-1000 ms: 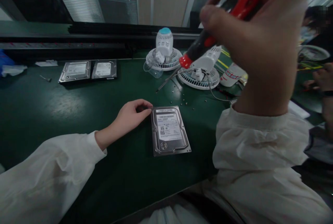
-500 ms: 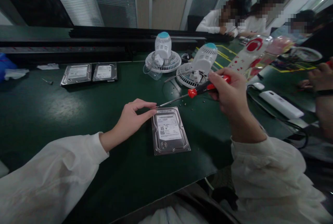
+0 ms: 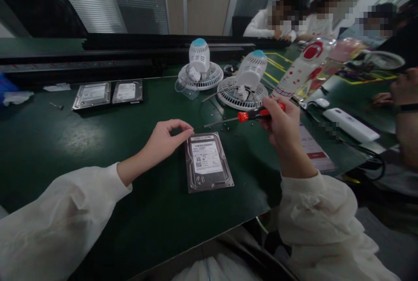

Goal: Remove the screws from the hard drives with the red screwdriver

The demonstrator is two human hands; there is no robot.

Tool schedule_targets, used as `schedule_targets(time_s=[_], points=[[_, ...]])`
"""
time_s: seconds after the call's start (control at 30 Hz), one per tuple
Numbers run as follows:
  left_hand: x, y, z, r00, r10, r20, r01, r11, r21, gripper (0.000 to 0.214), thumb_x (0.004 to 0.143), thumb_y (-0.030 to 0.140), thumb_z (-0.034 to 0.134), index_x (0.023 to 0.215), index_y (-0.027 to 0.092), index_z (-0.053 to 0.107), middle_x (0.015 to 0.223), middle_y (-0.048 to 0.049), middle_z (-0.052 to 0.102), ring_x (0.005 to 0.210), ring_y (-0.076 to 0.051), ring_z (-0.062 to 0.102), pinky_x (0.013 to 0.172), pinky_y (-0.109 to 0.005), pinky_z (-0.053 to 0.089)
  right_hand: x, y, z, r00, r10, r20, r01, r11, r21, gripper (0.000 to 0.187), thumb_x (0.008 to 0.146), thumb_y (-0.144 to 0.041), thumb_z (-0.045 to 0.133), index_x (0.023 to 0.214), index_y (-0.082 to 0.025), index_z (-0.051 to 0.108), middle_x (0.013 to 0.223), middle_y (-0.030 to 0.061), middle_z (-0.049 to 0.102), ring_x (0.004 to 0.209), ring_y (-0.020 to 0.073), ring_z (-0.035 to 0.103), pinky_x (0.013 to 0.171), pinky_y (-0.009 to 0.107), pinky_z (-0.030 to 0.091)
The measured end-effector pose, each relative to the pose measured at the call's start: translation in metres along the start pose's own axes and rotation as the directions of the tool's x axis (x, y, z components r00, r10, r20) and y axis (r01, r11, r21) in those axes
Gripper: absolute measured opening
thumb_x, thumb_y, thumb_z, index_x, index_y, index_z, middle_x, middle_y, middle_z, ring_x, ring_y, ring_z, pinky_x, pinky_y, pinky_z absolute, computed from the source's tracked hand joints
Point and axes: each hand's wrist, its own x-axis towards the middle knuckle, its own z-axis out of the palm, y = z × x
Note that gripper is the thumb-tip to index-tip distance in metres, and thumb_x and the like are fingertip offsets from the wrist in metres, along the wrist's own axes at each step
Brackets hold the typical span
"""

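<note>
One hard drive [image 3: 210,162], white label [image 3: 207,157], illegible

- L arm [image 3: 75,211]: sleeved, in fr. lower L, forearm angled up + R.
- L wrist [image 3: 130,169]: bare, approx. straight.
- L hand [image 3: 166,137]: thumb + index tips close tog., gap behind; can't tell if tips touch.
- R arm [image 3: 318,211]: sleeved, up fr. lower R, angled L.
- R wrist [image 3: 298,165]: bare.
- R hand [image 3: 282,120]: curled in grip, well apart fr. L.
</note>
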Motion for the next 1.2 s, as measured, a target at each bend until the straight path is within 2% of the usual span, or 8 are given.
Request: schedule_targets(time_s=[0.13,0.37,0.47,0.63,0.7,0.77,0.97,1.2], points=[[0.037,0.011,0.01,0.97,-0.088,0.229,0.036,0.975,0.219,0.016,0.091,0.032,0.069,0.096,0.023,0.082,0.099,-0.0051,0.081,0.095,-0.025,0.073,0.087,-0.042,0.058,0.004,-0.003,-0.012,0.988,-0.048,-0.145,0.049,0.999,0.005,0.033,0.084,-0.038,0.07,0.072,-0.021,0.044,0.054,-0.0076,0.046,0.037,0.0039,0.039,0.033,0.02,0.023],[0.064,0.009,0.026,0.977,-0.064,0.203,-0.012,0.935,0.355,0.036,0.101,0.039,0.056,0.121,0.019,0.078,0.13,-0.0136,0.075,0.126,-0.036,0.064,0.11,-0.063,0.045,0.003,0.009,-0.024,0.964,-0.158,-0.213,0.129,0.981,-0.144,0.033,0.084,-0.043,0.071,0.077,-0.019,0.049,0.055,-0.0079,0.047,0.04,0.0056,0.043,0.038,0.02,0.029],[0.038,0.025,0.014,0.978,-0.044,0.204,-0.041,0.917,0.396,0.049,0.101,0.05,0.055,0.132,0.017,0.072,0.139,-0.0155,0.07,0.134,-0.038,0.058,0.112,-0.062,0.044,-0.004,0.01,-0.032,0.955,-0.22,-0.201,0.168,0.954,-0.246,0.038,0.084,-0.052,0.07,0.08,-0.019,0.051,0.059,-0.0058,0.051,0.044,0.0075,0.048,0.043,0.022,0.034],[-0.052,0.062,0.013,0.928,0.114,0.355,-0.305,0.78,0.547,0.071,0.083,0.058,0.077,0.141,0.019,0.065,0.148,-0.0164,0.062,0.132,-0.039,0.059,0.11,-0.056,0.05,-0.032,0.008,-0.053,0.926,-0.328,-0.184,0.202,0.847,-0.492,0.044,0.075,-0.054,0.079,0.086,-0.018,0.057,0.076,0.0002,0.061,0.063,0.0124,0.058,0.06,0.026,0.042],[-0.087,0.063,0.017,0.92,0.2,0.337,-0.376,0.692,0.617,0.071,0.081,0.053,0.08,0.14,0.016,0.064,0.147,-0.0196,0.062,0.133,-0.041,0.059,0.109,-0.054,0.052,-0.048,0.01,-0.062,0.917,-0.36,-0.17,0.199,0.786,-0.586,0.044,0.073,-0.055,0.081,0.084,-0.019,0.058,0.08,0.0023,0.061,0.071,0.0144,0.057,0.066,0.028,0.042],[-0.11,0.057,0.017,0.941,0.204,0.271,-0.338,0.64,0.69,0.077,0.083,0.054,0.078,0.147,0.016,0.057,0.152,-0.0202,0.059,0.135,-0.041,0.058,0.11,-0.054,0.051,-0.063,0.014,-0.071,0.923,-0.356,-0.146,0.178,0.731,-0.658,0.044,0.075,-0.056,0.079,0.083,-0.019,0.057,0.08,0.0036,0.062,0.072,0.0158,0.056,0.068,0.029,0.041],[-0.124,0.026,-0.001,0.986,0.016,0.163,-0.143,0.57,0.809,0.093,0.082,0.068,0.071,0.15,0.007,0.051,0.158,-0.0275,0.05,0.139,-0.047,0.055,0.106,-0.059,0.054,-0.098,0.032,-0.085,0.962,-0.274,-0.015,0.149,0.566,-0.811,0.052,0.081,-0.071,0.065,0.085,-0.019,0.059,0.073,0.0062,0.06,0.063,0.0178,0.052,0.062,0.029,0.033],[-0.12,0.019,0.006,0.98,-0.032,0.198,-0.139,0.605,0.784,0.097,0.082,0.074,0.07,0.15,0.007,0.053,0.165,-0.0266,0.041,0.15,-0.045,0.043,0.114,-0.059,0.048,-0.107,0.029,-0.085,0.974,-0.17,0.146,0.199,0.352,-0.915,0.051,0.089,-0.071,0.055,0.086,-0.02,0.058,0.073,0.0071,0.062,0.061,0.0202,0.052,0.057,0.027,0.025]])
